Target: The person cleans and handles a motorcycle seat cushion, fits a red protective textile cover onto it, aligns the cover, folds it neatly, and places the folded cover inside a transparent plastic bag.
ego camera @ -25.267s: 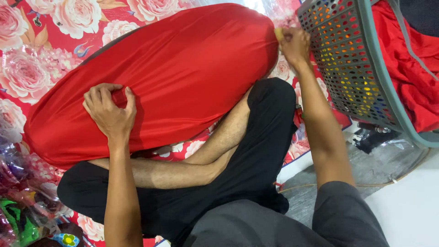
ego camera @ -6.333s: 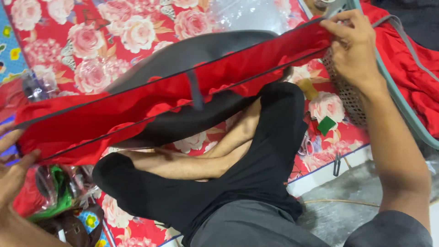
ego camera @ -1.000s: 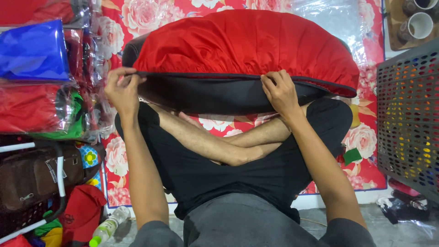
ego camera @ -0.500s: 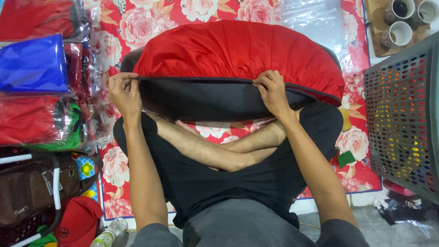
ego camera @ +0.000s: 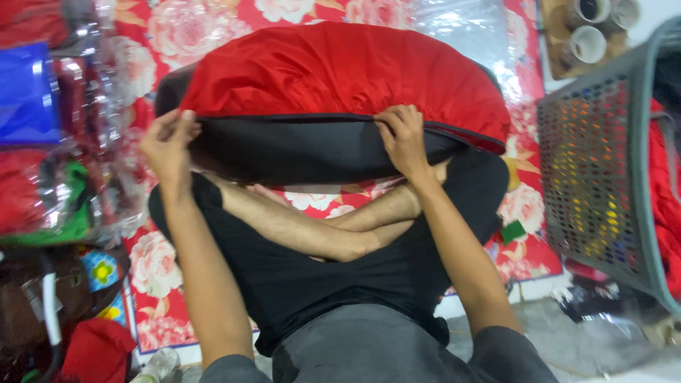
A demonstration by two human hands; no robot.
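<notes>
A large oval cushion (ego camera: 340,78) lies across my crossed legs, red satin on top and dark grey underneath, with a dark seam along its near edge. My left hand (ego camera: 169,142) pinches that seam at the cushion's left end. My right hand (ego camera: 401,138) grips the same seam near the middle right, fingers curled over the red cover's edge. Both hands are shut on the cover's hem.
A grey perforated plastic basket (ego camera: 603,184) holding coloured cloth stands at the right. Plastic-wrapped red, blue and green bundles (ego camera: 42,142) are stacked at the left. A tray with cups (ego camera: 582,35) sits top right. A floral red mat (ego camera: 163,262) covers the floor.
The view has shifted so everything sits further left. My left hand has moved slightly outward along the seam; my right hand keeps its grip on the hem.
</notes>
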